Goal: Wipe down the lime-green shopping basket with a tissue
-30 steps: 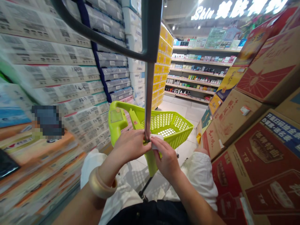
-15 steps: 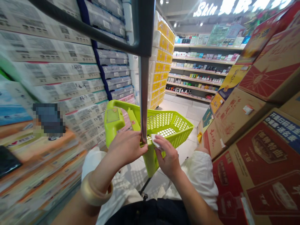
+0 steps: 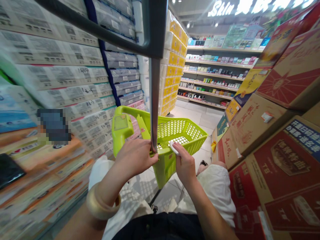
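A lime-green plastic shopping cart [image 3: 163,169] with a lattice basket stands between my knees. Its metal pole [image 3: 154,103] rises to a dark grey handle [image 3: 156,30]. My left hand [image 3: 136,156], a gold bangle on its wrist, is closed on the cart's rim at the foot of the pole; its fingertips are partly hidden. In my right hand [image 3: 185,163] is a folded white wipe [image 3: 174,148], pinched under the fingers and lying against the basket's near rim. Whether it is paper or cloth I cannot tell.
Stacked tissue packs [image 3: 67,76] line the left, with a phone-like dark object [image 3: 10,170] lying on lower packs and a blurred-out patch nearby. Red and brown cartons [image 3: 277,156] rise close on the right. Yellow-and-white packs [image 3: 172,73] and product shelves [image 3: 217,63] stand farther back.
My right hand has slid the white wipe to the right along the basket rim, away from the pole. My left hand keeps its hold at the foot of the pole.
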A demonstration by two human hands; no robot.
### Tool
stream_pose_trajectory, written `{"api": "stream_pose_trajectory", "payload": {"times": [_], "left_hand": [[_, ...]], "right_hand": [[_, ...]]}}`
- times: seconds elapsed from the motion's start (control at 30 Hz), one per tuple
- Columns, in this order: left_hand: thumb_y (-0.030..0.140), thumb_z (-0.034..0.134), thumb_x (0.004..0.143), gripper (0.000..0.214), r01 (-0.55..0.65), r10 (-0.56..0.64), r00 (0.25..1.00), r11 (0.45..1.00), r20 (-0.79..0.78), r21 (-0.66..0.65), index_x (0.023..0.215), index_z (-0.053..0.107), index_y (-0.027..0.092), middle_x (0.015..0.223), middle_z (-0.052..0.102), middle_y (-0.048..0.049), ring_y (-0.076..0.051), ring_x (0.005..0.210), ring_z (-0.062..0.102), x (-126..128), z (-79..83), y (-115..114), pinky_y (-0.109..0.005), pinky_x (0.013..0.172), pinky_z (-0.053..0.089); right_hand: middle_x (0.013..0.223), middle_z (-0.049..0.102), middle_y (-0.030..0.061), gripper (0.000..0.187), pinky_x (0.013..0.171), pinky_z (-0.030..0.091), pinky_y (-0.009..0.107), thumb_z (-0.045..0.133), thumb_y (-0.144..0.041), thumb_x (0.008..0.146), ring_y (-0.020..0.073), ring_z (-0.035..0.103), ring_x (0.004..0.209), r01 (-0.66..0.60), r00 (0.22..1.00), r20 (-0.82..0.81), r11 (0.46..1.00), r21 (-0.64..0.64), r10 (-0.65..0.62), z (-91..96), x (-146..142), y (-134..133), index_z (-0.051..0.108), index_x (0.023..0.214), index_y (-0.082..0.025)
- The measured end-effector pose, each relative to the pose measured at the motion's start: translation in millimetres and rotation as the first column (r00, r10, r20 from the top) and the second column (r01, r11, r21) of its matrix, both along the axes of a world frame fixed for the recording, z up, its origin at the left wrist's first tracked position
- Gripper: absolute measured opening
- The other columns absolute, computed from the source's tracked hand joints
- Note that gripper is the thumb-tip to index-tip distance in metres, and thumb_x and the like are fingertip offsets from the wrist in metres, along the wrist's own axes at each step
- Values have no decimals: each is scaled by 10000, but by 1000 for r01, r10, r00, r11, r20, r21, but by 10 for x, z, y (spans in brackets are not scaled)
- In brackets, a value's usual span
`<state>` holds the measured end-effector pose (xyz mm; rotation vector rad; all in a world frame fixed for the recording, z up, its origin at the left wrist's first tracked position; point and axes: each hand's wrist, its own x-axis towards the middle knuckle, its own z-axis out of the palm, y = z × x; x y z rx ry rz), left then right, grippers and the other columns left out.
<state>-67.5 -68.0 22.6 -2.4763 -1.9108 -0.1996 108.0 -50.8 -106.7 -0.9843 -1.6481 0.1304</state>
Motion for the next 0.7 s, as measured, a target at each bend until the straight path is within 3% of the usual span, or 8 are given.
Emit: {"api": "stream_pose_trajectory", "payload": {"times": [0.17,0.33,0.4,0.53,0.7], "left_hand": [[459,514,818,301,-13,13,1000,1000,0,12,812,756,278,818,751,-60,-283,828,690,-17,0,-3,-343,698,478],[426,516,816,283,-13,13,1000,1000,-5,-7,829,757,278,816,755,-47,-258,812,687,-22,6,-14,-319,685,468],[421,510,818,285,-5,5,1000,1000,-10,-4,823,758,281,824,758,-44,-258,810,688,-22,8,-18,-319,670,459],[450,514,825,296,2,-2,1000,1000,-1,8,817,762,288,815,757,-47,-263,804,688,-24,12,-22,-324,666,456],[410,535,807,259,-13,13,1000,1000,10,-7,800,762,287,803,756,-39,-251,777,685,-21,25,-28,-317,657,457]], "right_hand": [[1316,633,69,516,1082,475,436,394,-37,885,208,546,1287,-225,973,64,970,92,220,-3,-102,-165,582,1317,-246],[1286,649,99,464,1067,485,458,398,-52,905,222,572,1260,-55,998,-41,997,53,58,-122,-39,-117,613,1278,-226],[1287,649,98,464,1065,487,459,405,-52,905,222,571,1261,-70,996,-48,996,58,72,-124,-49,-125,609,1283,-229],[1305,640,68,505,1075,482,456,396,-37,902,210,539,1295,-232,973,32,963,137,229,-103,-111,-175,579,1316,-260],[1294,643,101,428,1066,481,482,417,-82,925,230,572,1260,-78,992,-89,994,75,85,-263,-15,-90,609,1274,-239]]}}
